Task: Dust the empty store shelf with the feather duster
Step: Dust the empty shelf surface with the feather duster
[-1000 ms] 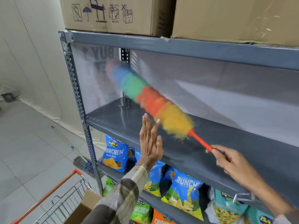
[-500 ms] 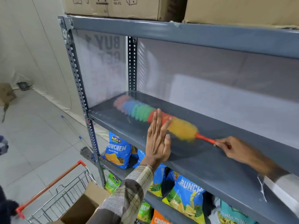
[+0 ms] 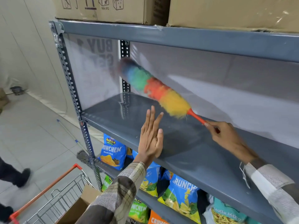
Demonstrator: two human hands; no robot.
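Note:
The empty grey metal shelf [image 3: 191, 152] runs across the middle of the view. A rainbow feather duster [image 3: 155, 89] with an orange handle slants up to the left above the shelf; its blurred tip is raised near the back panel. My right hand [image 3: 226, 136] grips the handle's end at the right, over the shelf. My left hand [image 3: 152, 138] is held flat with fingers together and upright at the shelf's front edge, holding nothing, just below the duster's yellow end.
Cardboard boxes [image 3: 105, 8] sit on the shelf above. Snack bags [image 3: 113, 151] fill the lower shelf. A shopping cart with an orange handle [image 3: 48, 191] stands at the lower left, holding a box. Another person's foot [image 3: 22, 177] is on the tiled floor at left.
The duster lay flat on the shelf half a second ago; now its head has swung up off the surface toward the back panel. My left hand has hardly moved.

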